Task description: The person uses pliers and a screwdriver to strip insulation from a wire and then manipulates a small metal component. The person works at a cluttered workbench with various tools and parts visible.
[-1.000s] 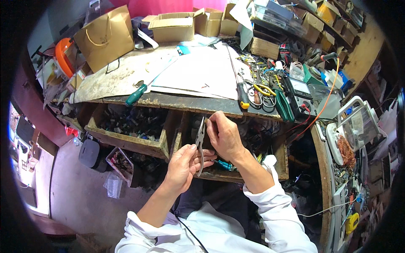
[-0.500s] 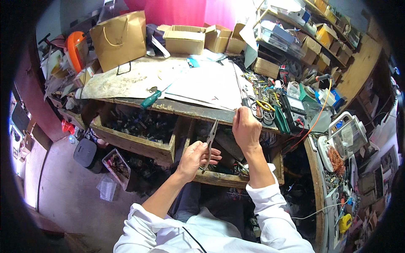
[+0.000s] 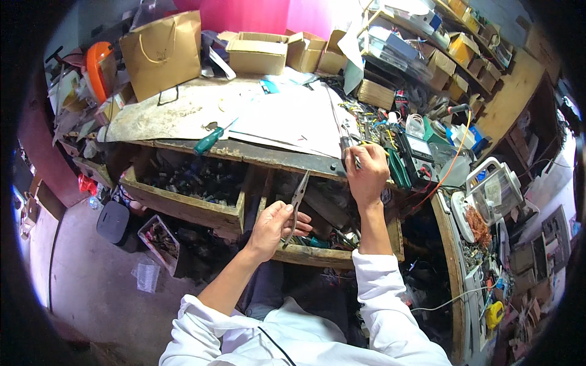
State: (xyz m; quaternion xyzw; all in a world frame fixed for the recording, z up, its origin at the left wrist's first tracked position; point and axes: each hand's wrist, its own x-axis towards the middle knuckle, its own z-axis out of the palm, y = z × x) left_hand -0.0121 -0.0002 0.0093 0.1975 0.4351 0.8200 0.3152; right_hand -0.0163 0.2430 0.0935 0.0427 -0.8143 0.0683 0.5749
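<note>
My left hand (image 3: pixel 271 230) is wrapped round a pair of long-nose pliers (image 3: pixel 298 198), holding it over the open middle drawer (image 3: pixel 329 258) with the jaws pointing up toward the bench edge. My right hand (image 3: pixel 368 174) is at the front edge of the bench, its fingers curled and closed. Their tips lie by the lower end of a dark-handled tool with a long thin shaft (image 3: pixel 346 141); whether they grip it, or something small, is hidden. A small dark round thing (image 3: pixel 333 166) sits on the edge left of that hand. Green-handled pliers (image 3: pixel 398 169) lie to its right.
A green screwdriver (image 3: pixel 209 141) overhangs the bench edge at the left, above another open drawer (image 3: pixel 183 201) of small parts. White sheets (image 3: pixel 287 119) cover the bench. Loose tools and a meter (image 3: pixel 418 146) crowd the right. Cardboard boxes (image 3: pixel 257 53) and a paper bag (image 3: pixel 162 55) stand behind.
My right hand has moved to the right along the bench edge, its fingers now curled beside the dark handle. My left hand still holds the pliers. The whole view has shifted slightly.
</note>
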